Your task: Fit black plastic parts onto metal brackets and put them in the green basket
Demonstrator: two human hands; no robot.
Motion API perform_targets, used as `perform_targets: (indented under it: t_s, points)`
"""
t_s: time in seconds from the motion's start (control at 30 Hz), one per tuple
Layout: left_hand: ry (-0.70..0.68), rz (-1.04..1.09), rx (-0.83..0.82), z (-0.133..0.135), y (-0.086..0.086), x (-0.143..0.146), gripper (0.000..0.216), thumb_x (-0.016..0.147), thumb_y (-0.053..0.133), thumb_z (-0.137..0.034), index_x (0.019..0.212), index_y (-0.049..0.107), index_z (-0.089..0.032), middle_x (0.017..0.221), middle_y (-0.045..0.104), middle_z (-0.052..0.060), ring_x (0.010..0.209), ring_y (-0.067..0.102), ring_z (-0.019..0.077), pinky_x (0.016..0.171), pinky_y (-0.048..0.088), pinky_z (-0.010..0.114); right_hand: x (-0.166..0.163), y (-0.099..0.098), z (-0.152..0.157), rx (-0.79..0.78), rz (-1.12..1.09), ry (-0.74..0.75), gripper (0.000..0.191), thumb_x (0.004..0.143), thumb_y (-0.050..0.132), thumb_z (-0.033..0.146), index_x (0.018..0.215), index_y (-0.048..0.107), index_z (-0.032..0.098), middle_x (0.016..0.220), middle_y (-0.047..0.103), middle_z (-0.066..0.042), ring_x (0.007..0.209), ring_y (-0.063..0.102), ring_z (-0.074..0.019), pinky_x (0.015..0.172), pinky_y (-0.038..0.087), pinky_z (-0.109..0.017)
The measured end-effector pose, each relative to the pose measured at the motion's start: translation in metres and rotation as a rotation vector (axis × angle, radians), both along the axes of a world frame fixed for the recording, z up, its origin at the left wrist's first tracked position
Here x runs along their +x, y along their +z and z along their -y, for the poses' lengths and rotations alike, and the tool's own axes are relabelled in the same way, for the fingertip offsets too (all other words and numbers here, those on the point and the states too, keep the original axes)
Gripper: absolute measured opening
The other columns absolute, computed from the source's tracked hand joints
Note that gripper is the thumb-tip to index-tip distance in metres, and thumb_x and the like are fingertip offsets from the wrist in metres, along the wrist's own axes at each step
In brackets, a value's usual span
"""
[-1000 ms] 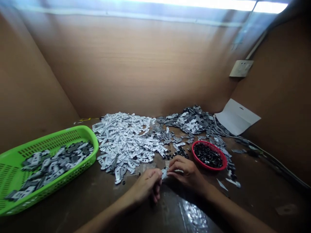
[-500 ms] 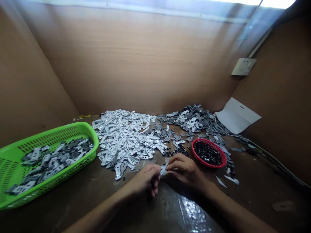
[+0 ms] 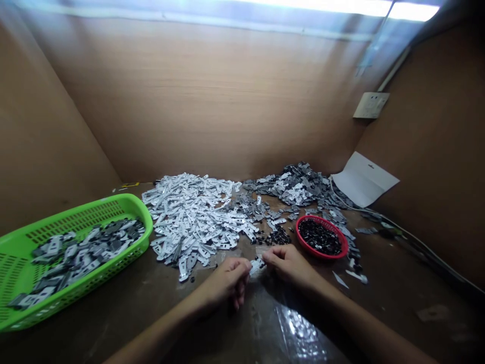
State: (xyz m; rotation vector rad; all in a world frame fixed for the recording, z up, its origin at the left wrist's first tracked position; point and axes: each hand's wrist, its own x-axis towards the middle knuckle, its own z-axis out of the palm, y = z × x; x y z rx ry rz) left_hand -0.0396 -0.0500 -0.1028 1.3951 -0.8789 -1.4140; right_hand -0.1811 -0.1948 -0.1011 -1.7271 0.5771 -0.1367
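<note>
My left hand (image 3: pixel 228 279) and my right hand (image 3: pixel 288 264) meet just above the dark table, both pinched on one small silvery metal piece (image 3: pixel 256 265) held between their fingertips. Right behind the hands lies a big heap of bright metal plates (image 3: pixel 193 217). A smaller scatter of black bits (image 3: pixel 276 236) lies just beyond my right hand. A round red basket (image 3: pixel 341 249) with small black parts sits to the right of that hand.
A green plastic basket (image 3: pixel 22 239) with grey metal pieces stands at the left. A darker grey heap of plates (image 3: pixel 299 184) lies at the back right. A white sheet (image 3: pixel 364 178) leans on the right wall, below a wall socket (image 3: pixel 370 104); a cable (image 3: pixel 424 248) runs along the wall.
The view has shifted a little. Both hands stay together on the small metal piece, their fingers working slightly; nothing else has moved.
</note>
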Motion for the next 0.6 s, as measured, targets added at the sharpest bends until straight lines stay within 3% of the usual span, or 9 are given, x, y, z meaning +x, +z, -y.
perform_targets:
  t_s: [0.1, 0.2, 0.33, 0.6]
  points:
    - [-0.023, 0.012, 0.026, -0.001, 0.001, 0.0, 0.036, 0.084, 0.041, -0.047, 0.072, 0.043, -0.014, 0.049, 0.045, -0.001, 0.04, 0.049, 0.0123, 0.034, 0.037, 0.019, 0.001, -0.006, -0.002, 0.159, -0.015, 0.032, 0.05, 0.072, 0.054, 0.058, 0.069, 0.048, 0.009, 0.051, 0.038, 0.002, 0.043, 0.028, -0.0003, 0.042, 0.017, -0.013]
    - [0.041, -0.029, 0.049, 0.0, 0.005, 0.002, 0.038, 0.083, 0.041, -0.051, 0.077, 0.045, -0.013, 0.054, 0.047, 0.0, 0.043, 0.05, 0.0119, 0.038, 0.04, 0.02, 0.001, -0.005, -0.002, 0.232, 0.02, -0.023, 0.048, 0.07, 0.057, 0.056, 0.067, 0.043, 0.01, 0.051, 0.035, 0.003, 0.043, 0.025, 0.0001, 0.042, 0.015, -0.013]
    - [0.169, -0.008, 0.033, 0.001, 0.011, 0.008, 0.039, 0.08, 0.048, -0.052, 0.079, 0.043, -0.014, 0.06, 0.048, 0.0, 0.051, 0.052, 0.011, 0.044, 0.042, 0.02, 0.002, -0.002, 0.0, 0.155, 0.052, -0.122, 0.049, 0.072, 0.054, 0.056, 0.067, 0.042, 0.009, 0.054, 0.034, 0.003, 0.046, 0.025, 0.0004, 0.043, 0.016, -0.013]
    - [0.167, -0.02, 0.064, 0.0, 0.012, 0.012, 0.034, 0.076, 0.056, -0.044, 0.074, 0.046, -0.012, 0.061, 0.05, 0.002, 0.057, 0.055, 0.0119, 0.046, 0.038, 0.017, 0.001, 0.006, 0.006, -0.067, 0.012, -0.139, 0.048, 0.078, 0.047, 0.055, 0.072, 0.055, 0.008, 0.062, 0.051, -0.002, 0.053, 0.039, -0.003, 0.05, 0.028, -0.014]
